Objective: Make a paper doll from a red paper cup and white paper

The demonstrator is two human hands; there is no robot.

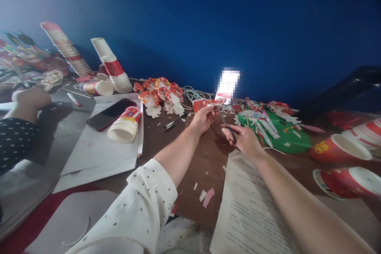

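Observation:
My left hand (204, 120) is closed, pinching a red printed paper piece (200, 105) between thumb and fingers. In my right hand (246, 139) is a pair of scissors (231, 134) with dark handles. Its blades point up and away from me, reaching the paper at my left fingertips; whether they are open or closed on it is too small to tell. Behind the hands, a bright upright screen (228, 85) leans near the blue wall. A heap of red and white cut-paper shapes (163, 96) lies left of my left hand.
A printed sheet (250, 206) lies under my right forearm. To the left are a black phone (112, 115), a paper cup stack (125, 125) and a pen (175, 123). A green disc (293, 143) bears several markers. More cups (342, 147) lie right. A co-worker's arm (31, 103) is far left.

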